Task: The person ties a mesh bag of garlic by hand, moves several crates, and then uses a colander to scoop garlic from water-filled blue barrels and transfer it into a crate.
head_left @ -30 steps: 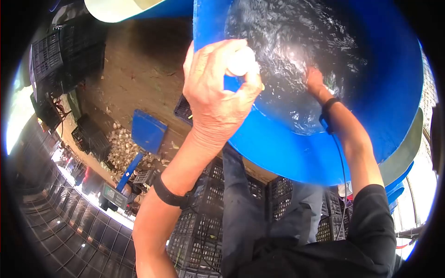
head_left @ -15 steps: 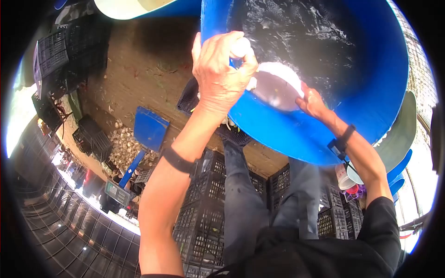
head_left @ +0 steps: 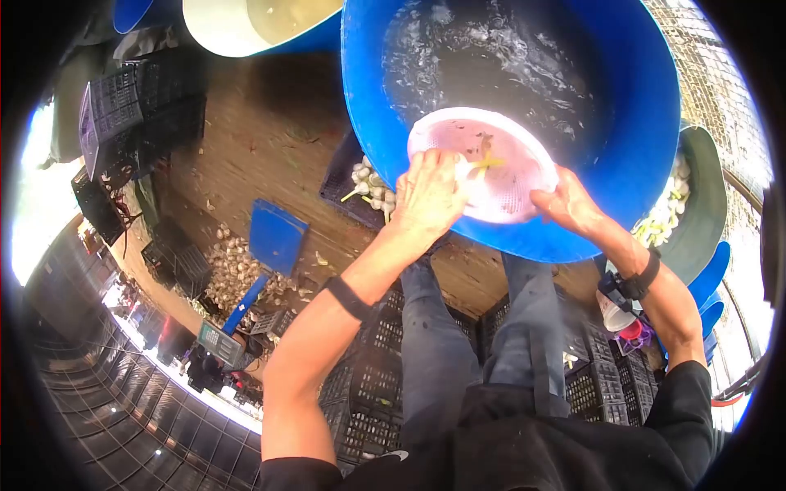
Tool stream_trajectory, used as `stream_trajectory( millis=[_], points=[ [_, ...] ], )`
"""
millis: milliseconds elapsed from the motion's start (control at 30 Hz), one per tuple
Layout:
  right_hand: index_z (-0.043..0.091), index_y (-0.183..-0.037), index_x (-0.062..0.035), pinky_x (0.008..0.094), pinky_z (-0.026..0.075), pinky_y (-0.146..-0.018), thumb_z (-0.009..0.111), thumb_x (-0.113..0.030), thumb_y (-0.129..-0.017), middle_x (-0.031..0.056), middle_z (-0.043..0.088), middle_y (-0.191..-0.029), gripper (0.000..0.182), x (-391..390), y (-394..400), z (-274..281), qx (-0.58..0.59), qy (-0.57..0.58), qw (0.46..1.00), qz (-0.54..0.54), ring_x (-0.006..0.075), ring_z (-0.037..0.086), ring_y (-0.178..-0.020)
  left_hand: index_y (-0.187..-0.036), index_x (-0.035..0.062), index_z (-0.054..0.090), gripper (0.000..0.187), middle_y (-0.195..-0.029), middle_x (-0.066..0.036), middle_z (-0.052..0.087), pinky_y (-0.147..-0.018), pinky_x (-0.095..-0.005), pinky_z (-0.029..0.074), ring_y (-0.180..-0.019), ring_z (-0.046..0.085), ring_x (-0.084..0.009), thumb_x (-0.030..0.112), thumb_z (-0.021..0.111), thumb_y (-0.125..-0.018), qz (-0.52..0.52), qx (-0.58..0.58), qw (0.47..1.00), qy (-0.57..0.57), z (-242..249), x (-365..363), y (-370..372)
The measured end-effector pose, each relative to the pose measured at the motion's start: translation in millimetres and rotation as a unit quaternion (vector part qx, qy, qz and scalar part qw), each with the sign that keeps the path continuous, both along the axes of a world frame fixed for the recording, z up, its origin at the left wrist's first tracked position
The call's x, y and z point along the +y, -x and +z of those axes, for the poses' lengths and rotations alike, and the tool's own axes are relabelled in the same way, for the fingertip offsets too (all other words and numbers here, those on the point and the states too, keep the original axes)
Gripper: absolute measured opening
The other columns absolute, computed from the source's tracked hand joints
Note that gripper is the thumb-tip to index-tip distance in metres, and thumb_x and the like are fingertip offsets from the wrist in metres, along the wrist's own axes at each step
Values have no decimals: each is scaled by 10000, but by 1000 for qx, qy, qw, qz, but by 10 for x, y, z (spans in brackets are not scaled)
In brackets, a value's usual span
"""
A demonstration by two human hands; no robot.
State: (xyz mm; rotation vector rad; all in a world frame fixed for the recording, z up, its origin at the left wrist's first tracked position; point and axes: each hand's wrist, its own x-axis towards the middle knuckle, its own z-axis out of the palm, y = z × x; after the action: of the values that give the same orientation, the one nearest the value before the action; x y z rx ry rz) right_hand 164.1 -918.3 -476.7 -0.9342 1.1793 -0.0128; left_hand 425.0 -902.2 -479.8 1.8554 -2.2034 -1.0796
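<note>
Head view: both hands now grip a pale pink perforated basket (head_left: 485, 164) at the near lip of the big blue tub (head_left: 655, 123). A second ago the right hand was sunk in the churning water and the left was closed on a small white object above the rim; half a second ago the basket was just breaking the surface. It has since come up clear of the water and the left hand has moved onto it, so the lift looks finished and the basket appears to be draining.

The left hand (head_left: 427, 196) is curled over the basket's left edge, fingers closed on the rim. The right hand (head_left: 565, 202) clamps the right edge, thumb on top. Whether the left hand kept the white object cannot be told.

The basket is round, so it has no real long axis; its open mouth faces up toward the camera, tilted slightly toward the person. A few yellowish scraps lie inside.

Beside the tub, a dark crate of white bulbs (head_left: 370, 186) sits on the floor, with black crates (head_left: 360, 393) stacked by the person's legs.
</note>
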Motion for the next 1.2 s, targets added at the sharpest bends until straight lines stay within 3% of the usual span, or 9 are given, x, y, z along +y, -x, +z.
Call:
stream_trajectory(
  millis=[267,567,667,733,867,933,1067,1100,1200],
  points=[
    [506,-1286,34,308,532,-586,540,-197,-797,105,659,-950,541,81,-87,481,-2,-46,993,-105,157,624,-759,-1220,26,489,739,-1225,-196,503,-825,-499,529,-999,639,-376,433,796,-684,-4,-57,980,-189,150,-57,463],
    [583,-1153,68,303,525,-566,567,-215,-826,102,667,-870,432,334,-255,661,61,-18,982,-177,162,628,-706,-1032,-11,631,443,-940,-244,635,-766,-547,515,-846,653,-440,285,717,-715,116,-24,987,-105,-90,-47,577],
    [601,-1108,78,303,521,-558,590,-233,-840,109,671,-867,411,326,-211,674,59,-21,978,-201,165,632,-699,-976,-20,647,304,-894,-184,670,-713,-451,542,-781,681,-337,191,711,-767,119,49,985,-113,97,44,284],
    [600,-1093,82,304,523,-543,597,-214,-840,115,676,-876,390,298,-106,612,39,-19,976,-214,164,639,-702,-985,-31,647,220,-882,-99,683,-696,-317,544,-772,669,-184,86,707,-809,297,296,879,-227,173,202,18],
    [601,-1075,91,302,519,-529,592,-242,-845,129,671,-852,405,138,357,270,123,58,979,-154,170,631,-655,-1046,-38,641,236,-936,-70,681,-748,-252,531,-809,638,-102,50,710,-838,460,357,800,-146,704,452,-600],
    [584,-1092,112,307,516,-519,587,-245,-832,134,663,-812,442,29,463,102,167,154,956,-183,181,625,-622,-993,-37,649,211,-854,-49,676,-703,-246,527,-761,624,-88,60,728,-823,491,298,814,-86,603,656,-872],
    [493,-1279,46,425,527,-591,557,-234,-802,210,648,-757,557,-322,598,-141,348,266,892,-116,303,658,-643,-1375,-45,450,743,-1368,-240,504,-1052,-402,410,-1248,530,-315,430,690,-858,357,-108,917,-143,-79,1031,-1253],
    [456,-1320,21,462,527,-629,553,-225,-819,237,654,-813,566,-406,774,-418,401,342,849,-43,364,660,-690,-1486,-28,281,925,-1531,-260,285,-1148,-428,269,-1400,343,-365,559,627,-861,369,-73,913,-159,-253,1027,-1317],
    [356,-1400,-25,555,509,-732,550,-204,-877,287,639,-1034,586,-665,1185,-1111,397,588,699,93,495,629,-841,-1479,-51,286,885,-1488,-272,363,-1122,-398,304,-1372,388,-323,553,578,-902,458,117,880,-40,-82,320,-1046]
  ],
)
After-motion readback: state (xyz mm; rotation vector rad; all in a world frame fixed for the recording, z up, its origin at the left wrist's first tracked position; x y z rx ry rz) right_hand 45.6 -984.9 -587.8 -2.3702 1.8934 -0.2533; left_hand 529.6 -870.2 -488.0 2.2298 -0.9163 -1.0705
